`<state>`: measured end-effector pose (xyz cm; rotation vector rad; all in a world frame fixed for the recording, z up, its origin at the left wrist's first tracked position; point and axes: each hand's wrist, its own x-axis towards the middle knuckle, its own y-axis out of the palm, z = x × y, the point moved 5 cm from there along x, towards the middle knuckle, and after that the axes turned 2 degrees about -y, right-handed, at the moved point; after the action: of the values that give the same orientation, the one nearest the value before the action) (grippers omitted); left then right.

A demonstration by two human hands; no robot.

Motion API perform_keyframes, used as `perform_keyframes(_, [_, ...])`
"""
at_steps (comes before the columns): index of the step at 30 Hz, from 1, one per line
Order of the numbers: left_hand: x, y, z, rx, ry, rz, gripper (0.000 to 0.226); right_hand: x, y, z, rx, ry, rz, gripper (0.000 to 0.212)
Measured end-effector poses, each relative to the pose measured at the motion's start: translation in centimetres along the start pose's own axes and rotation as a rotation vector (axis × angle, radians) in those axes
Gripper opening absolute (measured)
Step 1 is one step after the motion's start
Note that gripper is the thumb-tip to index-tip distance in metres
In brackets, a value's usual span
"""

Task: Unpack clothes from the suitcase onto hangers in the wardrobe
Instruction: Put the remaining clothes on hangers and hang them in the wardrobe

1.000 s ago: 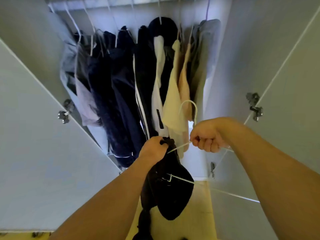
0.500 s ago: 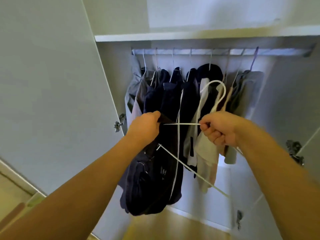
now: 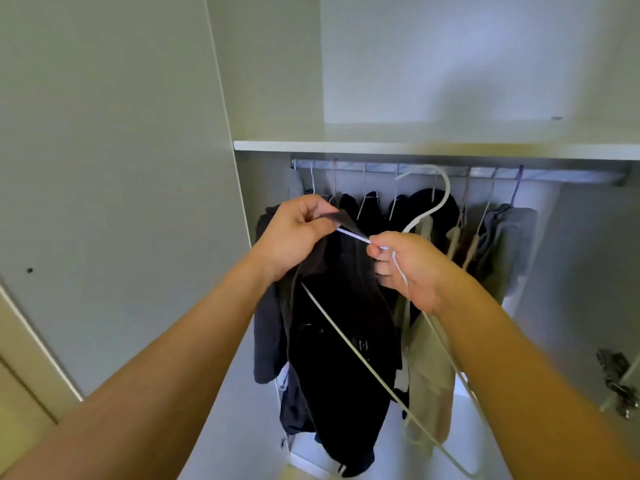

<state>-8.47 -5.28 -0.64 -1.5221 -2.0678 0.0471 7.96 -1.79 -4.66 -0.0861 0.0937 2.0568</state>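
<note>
Left hand [image 3: 294,233] grips dark garment [image 3: 339,341]; right hand [image 3: 412,268] holds hanger [image 3: 346,336].

We see the left hand [image 3: 294,237] pinching the top of a black garment [image 3: 343,348] draped on a white hanger [image 3: 349,341], while the right hand [image 3: 412,268] grips the hanger just below its hook. The hook rises near the wardrobe rail [image 3: 571,174], where other clothes [image 3: 498,244] hang beneath the shelf [image 3: 415,146].
</note>
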Motion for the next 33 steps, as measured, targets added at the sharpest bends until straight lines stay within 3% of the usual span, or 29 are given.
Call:
perform_keyframes(2, [-0.3, -0.1, 0.3, 0.049, 0.052, 0.014, 0.01, 0.2, -0.1, 0.4, 0.078, -0.023, -0.012, 0.03])
perform_keyframes(5, [-1.2, 0.3, 2.5, 0.294, 0.062, 0.114, 0.036, 0.0, -0.4, 1.7, 0.011, 0.003, -0.115, 0.033])
perform_keyframes(8, [-2.6, -0.1, 5.6, 0.54, -0.064, -0.003, 0.035, -0.4, -0.8, 2.4, -0.073, 0.025, -0.183, 0.027])
perform_keyframes(10, [-2.6, -0.9, 6.0, 0.522, -0.153, -0.114, 0.019, -1.0, -1.5, 2.7, -0.122, 0.012, -0.166, 0.027])
perform_keyframes(14, [0.0, -2.6, 4.3, 0.414, -0.226, -0.231, 0.023, -2.7, -3.0, 3.0, -0.336, 0.059, -0.024, 0.026])
perform_keyframes(18, [1.3, -2.9, 2.3, 0.346, -0.238, -0.236, 0.024, -3.9, -4.3, 2.5, -0.427, 0.207, 0.052, 0.037])
perform_keyframes(21, [1.5, -1.1, 0.3, 0.31, -0.19, -0.169, 0.019, -3.8, -3.2, 1.3, -0.462, 0.245, 0.031, 0.028])
perform_keyframes(27, [1.0, 2.1, -1.9, 0.164, -0.129, 0.016, 0.02, -2.6, 0.5, -0.4, -0.296, 0.066, -0.18, 0.015])
perform_keyframes(30, [0.3, 1.4, -2.2, 0.1, -0.121, -0.002, 0.015, -2.3, 0.7, -1.2, -0.142, 0.112, -0.232, 0.018])
perform_keyframes(33, [-1.1, 0.5, -1.6, 0.197, -0.082, -0.013, 0.007, -1.8, 0.4, -0.5, 0.093, 0.054, -0.308, 0.013])
